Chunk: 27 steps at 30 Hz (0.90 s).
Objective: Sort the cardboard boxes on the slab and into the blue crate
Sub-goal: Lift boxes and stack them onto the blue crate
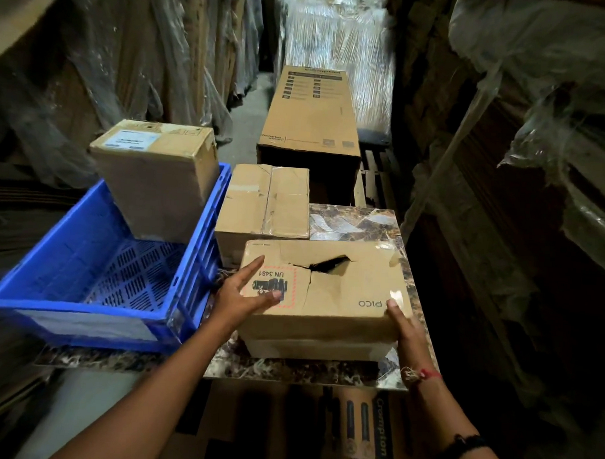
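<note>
Slab [356, 221]; box [343, 299] between two outstretched hands [244, 292] [399, 323]
</note>
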### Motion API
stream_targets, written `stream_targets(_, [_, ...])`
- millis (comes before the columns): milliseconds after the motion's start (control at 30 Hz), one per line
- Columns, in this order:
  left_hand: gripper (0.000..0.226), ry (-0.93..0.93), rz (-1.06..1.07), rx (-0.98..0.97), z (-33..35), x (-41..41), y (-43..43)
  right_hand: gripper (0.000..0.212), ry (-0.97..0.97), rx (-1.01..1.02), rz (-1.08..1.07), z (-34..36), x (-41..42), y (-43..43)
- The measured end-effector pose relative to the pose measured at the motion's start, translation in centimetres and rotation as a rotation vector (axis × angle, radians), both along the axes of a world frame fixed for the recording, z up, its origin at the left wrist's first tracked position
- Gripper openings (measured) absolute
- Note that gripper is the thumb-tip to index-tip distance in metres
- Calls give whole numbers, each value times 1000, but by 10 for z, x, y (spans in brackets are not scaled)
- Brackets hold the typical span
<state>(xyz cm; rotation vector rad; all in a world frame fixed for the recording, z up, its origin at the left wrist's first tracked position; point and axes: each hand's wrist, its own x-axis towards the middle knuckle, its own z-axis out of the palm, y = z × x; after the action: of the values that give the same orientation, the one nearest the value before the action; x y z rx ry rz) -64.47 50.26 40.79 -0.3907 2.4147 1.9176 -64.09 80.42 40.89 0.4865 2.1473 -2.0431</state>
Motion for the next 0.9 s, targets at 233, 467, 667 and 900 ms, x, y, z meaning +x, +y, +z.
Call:
stream_targets(233, [62,-115,-5,182,-8,-4,13,99,334,536,63,71,-22,-21])
stream_targets(467, [65,-273,-2,-87,-8,-19,9,114,343,1012,202,106,-13,-91])
stream_targets(667, [63,-341,51,294,-5,-21,11,107,367,1283,371,102,-9,-155])
stream_targets(900, [75,-215,97,607,13,-6,9,80,329,1322,532,73,-14,-199])
